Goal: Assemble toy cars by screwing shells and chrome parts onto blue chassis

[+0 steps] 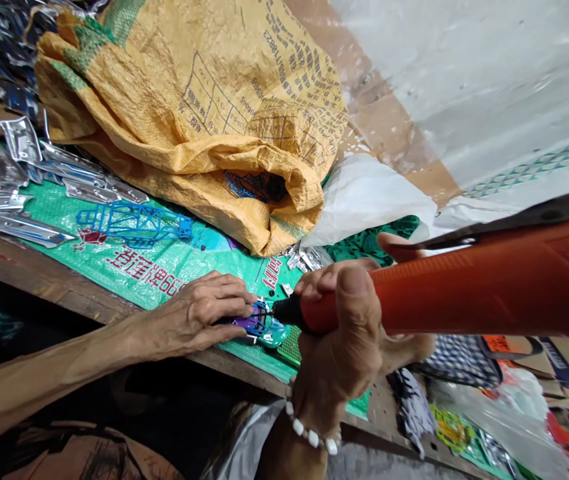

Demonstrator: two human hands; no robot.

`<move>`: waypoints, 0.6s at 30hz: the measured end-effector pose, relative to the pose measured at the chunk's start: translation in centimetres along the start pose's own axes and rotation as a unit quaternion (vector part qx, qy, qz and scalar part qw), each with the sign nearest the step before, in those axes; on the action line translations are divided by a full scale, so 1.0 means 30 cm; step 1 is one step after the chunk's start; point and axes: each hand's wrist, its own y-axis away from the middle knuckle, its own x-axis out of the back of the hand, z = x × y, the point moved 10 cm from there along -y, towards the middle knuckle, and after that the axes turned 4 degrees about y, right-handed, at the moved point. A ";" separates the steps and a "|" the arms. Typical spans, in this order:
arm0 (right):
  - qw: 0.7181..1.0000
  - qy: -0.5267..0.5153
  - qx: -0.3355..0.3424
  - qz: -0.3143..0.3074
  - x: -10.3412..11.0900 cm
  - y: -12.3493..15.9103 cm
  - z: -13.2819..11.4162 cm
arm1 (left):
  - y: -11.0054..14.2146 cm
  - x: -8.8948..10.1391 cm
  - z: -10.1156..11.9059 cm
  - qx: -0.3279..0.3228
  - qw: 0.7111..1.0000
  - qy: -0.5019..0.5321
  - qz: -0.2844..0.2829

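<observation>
My right hand point(349, 320) is wrapped round a red electric screwdriver point(464, 280) with a black nose. Its bit points left and meets a small toy car point(272, 330) with a teal end, a purple part and blue bars. My left hand point(209, 310) grips the toy car from the other end, its fingers covering part of the body. The car lies on a green printed sheet point(204, 257). Whether a screw sits under the bit is too small to tell. A blue plastic toy frame point(137, 223) rests on the sheet beyond my left hand.
A yellow woven sack point(189, 133) with blue parts inside its mouth lies behind the work. Silver chromed parts point(79, 173) are heaped at left. Dark green parts point(377, 240) lie in a white bag point(364, 193). Plastic bags and a checked cloth point(459, 360) are at right.
</observation>
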 end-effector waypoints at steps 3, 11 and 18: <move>0.997 -0.055 0.003 0.048 0.025 0.001 -0.007 | 0.001 -0.001 -0.004 0.003 1.000 0.003 0.001; 0.999 -0.005 -0.016 0.035 0.024 0.006 0.008 | 0.004 -0.004 -0.007 0.006 1.000 0.003 -0.007; 0.998 -0.052 0.022 0.043 0.026 -0.009 -0.011 | -0.006 -0.003 0.002 0.007 1.000 -0.004 -0.012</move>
